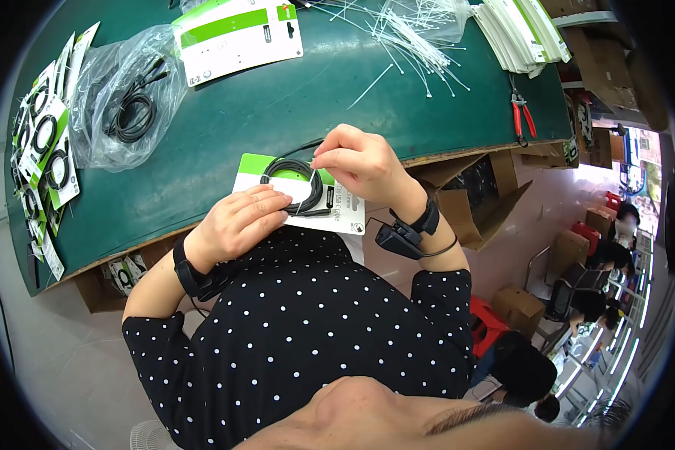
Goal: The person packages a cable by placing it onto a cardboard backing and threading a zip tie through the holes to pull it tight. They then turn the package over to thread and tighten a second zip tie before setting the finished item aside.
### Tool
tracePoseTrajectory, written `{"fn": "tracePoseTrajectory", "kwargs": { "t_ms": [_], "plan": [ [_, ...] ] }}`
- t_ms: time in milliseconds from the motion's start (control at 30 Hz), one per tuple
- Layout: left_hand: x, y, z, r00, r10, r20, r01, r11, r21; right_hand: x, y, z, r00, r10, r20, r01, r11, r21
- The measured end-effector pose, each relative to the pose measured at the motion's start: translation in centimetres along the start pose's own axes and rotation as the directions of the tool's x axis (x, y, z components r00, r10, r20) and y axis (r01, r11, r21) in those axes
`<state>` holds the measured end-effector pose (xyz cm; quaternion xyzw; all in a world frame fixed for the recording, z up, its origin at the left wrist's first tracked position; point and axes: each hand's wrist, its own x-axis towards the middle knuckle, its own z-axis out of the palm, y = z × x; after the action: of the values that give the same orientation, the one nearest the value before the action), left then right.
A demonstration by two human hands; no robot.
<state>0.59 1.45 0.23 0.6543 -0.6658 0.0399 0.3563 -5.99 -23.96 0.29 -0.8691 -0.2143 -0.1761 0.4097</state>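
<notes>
A coiled black cable (316,196) lies on a white and green packaging card (345,217) at the table's near edge. My left hand (240,219) rests flat on the card's left part, its fingertips touching the coil and its fingers stretched out. Over the coil's upper right, my right hand (361,163) is closed in a pinch on a thin white cable tie (312,175) that runs around the cable. One end of the cable sticks out toward the right fingertips. The underside of the card is hidden.
Loose white cable ties (420,49) spread across the far table beside a stack of cards (521,34). Red-handled pliers (523,112) lie at the right. A clear bag of cables (131,105) and carded cables (49,150) fill the left. An open carton (476,195) stands below the edge.
</notes>
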Motion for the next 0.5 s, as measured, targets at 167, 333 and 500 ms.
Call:
{"fn": "tracePoseTrajectory", "kwargs": {
  "t_ms": [167, 333, 500],
  "plan": [
    [0.4, 0.1, -0.3, 1.0, -0.025, 0.009, 0.026, 1.0, -0.017, 0.2, -0.5, 0.1, 0.997, -0.082, -0.008, 0.081, 0.994, -0.071],
    [0.6, 0.1, -0.7, 0.999, -0.038, 0.017, 0.038, 0.999, -0.016, 0.3, -1.6, -0.1, 0.983, -0.18, -0.042, 0.171, 0.97, -0.172],
    [0.9, 0.1, -0.8, 0.999, -0.044, 0.027, 0.045, 0.999, -0.023, 0.5, -2.4, -0.7, 0.965, -0.259, -0.046, 0.239, 0.936, -0.259]
  ]
}}
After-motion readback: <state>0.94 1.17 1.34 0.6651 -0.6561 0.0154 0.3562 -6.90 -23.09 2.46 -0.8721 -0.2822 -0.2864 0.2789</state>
